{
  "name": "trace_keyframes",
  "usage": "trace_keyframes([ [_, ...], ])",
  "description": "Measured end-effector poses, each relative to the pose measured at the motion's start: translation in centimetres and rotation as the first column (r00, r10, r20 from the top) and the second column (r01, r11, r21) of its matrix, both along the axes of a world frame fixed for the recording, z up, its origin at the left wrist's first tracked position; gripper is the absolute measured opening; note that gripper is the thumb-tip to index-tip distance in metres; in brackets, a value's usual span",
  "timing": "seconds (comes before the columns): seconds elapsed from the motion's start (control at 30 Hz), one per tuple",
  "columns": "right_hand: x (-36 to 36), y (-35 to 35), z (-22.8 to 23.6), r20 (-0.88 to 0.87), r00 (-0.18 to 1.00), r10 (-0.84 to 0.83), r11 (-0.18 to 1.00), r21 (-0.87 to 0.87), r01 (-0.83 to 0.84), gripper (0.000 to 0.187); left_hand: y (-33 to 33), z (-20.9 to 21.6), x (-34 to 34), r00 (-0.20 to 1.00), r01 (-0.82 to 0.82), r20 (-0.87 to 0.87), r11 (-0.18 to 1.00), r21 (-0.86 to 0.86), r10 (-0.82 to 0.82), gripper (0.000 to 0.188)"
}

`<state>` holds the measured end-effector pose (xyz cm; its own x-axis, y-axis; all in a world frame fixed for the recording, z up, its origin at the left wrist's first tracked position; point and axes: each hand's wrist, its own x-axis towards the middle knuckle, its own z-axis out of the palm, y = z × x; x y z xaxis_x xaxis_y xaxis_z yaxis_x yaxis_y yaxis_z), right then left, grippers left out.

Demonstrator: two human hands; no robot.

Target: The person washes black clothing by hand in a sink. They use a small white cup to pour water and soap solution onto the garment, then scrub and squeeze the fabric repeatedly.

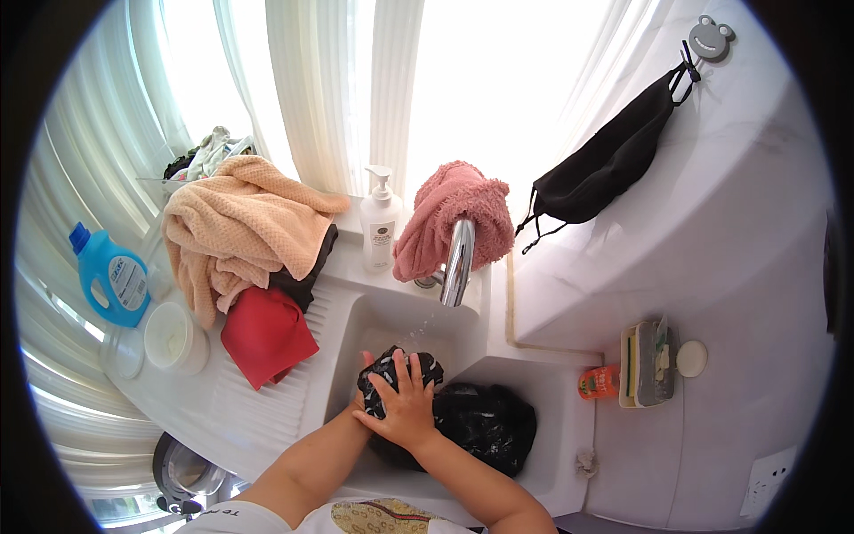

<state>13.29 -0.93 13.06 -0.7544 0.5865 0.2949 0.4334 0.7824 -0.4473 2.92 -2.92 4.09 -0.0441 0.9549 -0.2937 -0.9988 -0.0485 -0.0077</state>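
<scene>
A bunched black cloth (432, 368) with pale marks is pressed between my two hands over the sink (363, 322). My right hand (407, 408) lies on top of it, fingers spread across the fabric. Mostly hidden under and behind the cloth, my left hand (364, 402) supports it from the other side; a few of its fingertips show at the cloth's upper left. Just above, small water drops fall below the chrome faucet (459, 262). A larger wet black fabric heap (489, 432) sits in the basin to the right of my hands.
A pink towel (449, 209) drapes over the faucet beside a white pump bottle (380, 222). Left lie a peach towel (240, 209), red cloth (267, 334), white tub (176, 340) and blue detergent bottle (111, 276). Rightward are a black mask (605, 165) and sponge holder (654, 365).
</scene>
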Motion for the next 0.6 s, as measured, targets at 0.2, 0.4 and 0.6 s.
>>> trace_keyframes([
  [0.2, -1.1, -0.8, -1.9, -0.254, 0.967, -0.012, 0.964, 0.253, 0.078, 0.031, -0.4, -1.1, 0.3, 0.992, 0.035, -0.117, 0.986, -0.161, -0.054, 0.048],
  [0.4, -1.2, 0.6, -3.8, -0.331, 0.936, -0.119, 0.993, -0.039, 0.112, 0.027, -1.2, -4.3, -1.4, 0.954, -0.011, -0.285, 0.937, -0.349, -0.095, 0.033],
  [0.6, -0.9, 3.8, -6.6, -0.334, 0.854, -0.399, 0.901, -0.315, 0.298, 0.029, 0.2, 3.2, -1.6, 0.572, -0.369, -0.731, 0.680, -0.634, -0.371, 0.030],
])
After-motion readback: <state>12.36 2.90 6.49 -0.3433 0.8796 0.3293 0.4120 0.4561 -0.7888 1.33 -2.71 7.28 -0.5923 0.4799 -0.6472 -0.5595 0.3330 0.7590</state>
